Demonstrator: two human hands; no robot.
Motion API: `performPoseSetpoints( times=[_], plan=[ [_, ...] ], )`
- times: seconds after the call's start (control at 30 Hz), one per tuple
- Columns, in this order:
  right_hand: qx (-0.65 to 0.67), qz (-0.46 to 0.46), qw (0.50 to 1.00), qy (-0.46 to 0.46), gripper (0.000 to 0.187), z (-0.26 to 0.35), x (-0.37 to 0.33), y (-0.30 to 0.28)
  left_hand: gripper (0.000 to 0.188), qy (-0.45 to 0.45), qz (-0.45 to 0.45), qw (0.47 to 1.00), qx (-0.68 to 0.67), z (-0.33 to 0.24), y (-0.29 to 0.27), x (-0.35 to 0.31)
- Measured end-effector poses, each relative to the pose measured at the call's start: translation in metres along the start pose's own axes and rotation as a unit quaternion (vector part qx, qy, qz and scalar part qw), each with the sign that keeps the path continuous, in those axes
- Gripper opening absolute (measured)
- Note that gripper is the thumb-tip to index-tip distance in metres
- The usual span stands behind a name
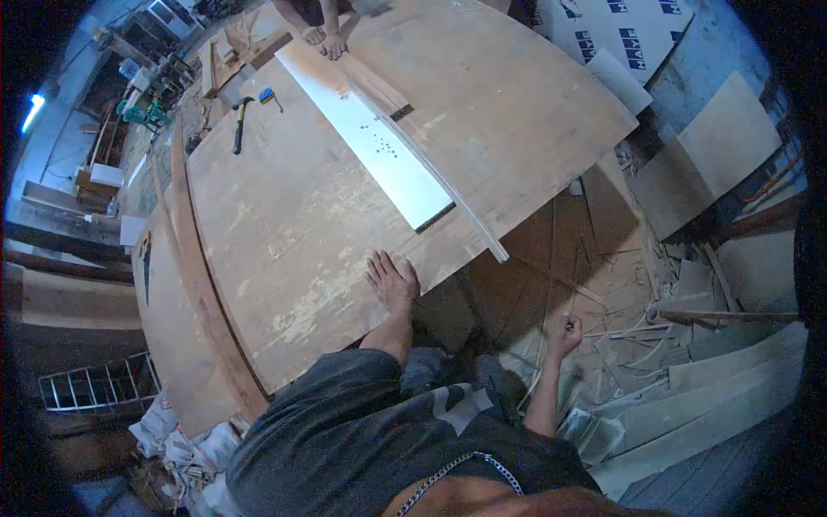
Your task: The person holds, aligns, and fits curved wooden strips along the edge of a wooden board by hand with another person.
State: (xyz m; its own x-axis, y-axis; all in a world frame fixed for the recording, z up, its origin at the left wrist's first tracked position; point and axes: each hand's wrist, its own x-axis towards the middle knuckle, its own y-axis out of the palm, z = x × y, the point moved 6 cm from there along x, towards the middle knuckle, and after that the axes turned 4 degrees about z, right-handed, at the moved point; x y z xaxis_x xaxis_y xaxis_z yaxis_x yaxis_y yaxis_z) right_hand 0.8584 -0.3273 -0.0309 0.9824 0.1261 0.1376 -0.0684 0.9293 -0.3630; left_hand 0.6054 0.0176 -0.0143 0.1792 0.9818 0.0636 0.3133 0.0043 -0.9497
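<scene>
My left hand (394,280) lies flat with fingers spread on the large plywood tabletop (301,211), near its front edge. Curled closed, my right hand (566,334) hangs beyond the table over the scrap-strewn floor; whether anything is in it is hidden. Ahead of my left hand is a long white board (401,177) with several small dark bits (379,142), like screws or nails, on it. A narrow strip (465,211) runs along its right side and juts past the table edge. Another person's hands (325,43) press down at the far end.
A hammer (239,127) and a blue tape measure (266,93) lie on the left of the tabletop. A long timber (202,284) runs along the left side. Wood offcuts (637,345) cover the floor at right, near leaning panels (715,155). A ladder (99,385) lies lower left.
</scene>
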Motion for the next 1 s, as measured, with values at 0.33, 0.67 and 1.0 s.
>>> performPoseSetpoints(
  times=[0.33, 0.67, 1.0],
  plan=[
    [0.025, 0.024, 0.999, -0.010, 0.030, 0.047, 0.000, 0.036, 0.059, 0.007, -0.001, 1.000, 0.000, -0.005, -0.002, 0.004],
    [0.035, 0.153, 0.986, -0.061, 0.020, 0.123, 0.031, 0.116, 0.059, -0.014, 0.029, 0.999, 0.003, -0.001, 0.001, 0.003],
    [-0.038, 0.423, 0.889, -0.172, 0.025, 0.228, 0.115, 0.466, 0.059, -0.025, 0.061, 0.998, 0.007, -0.006, -0.005, 0.016]
  ],
)
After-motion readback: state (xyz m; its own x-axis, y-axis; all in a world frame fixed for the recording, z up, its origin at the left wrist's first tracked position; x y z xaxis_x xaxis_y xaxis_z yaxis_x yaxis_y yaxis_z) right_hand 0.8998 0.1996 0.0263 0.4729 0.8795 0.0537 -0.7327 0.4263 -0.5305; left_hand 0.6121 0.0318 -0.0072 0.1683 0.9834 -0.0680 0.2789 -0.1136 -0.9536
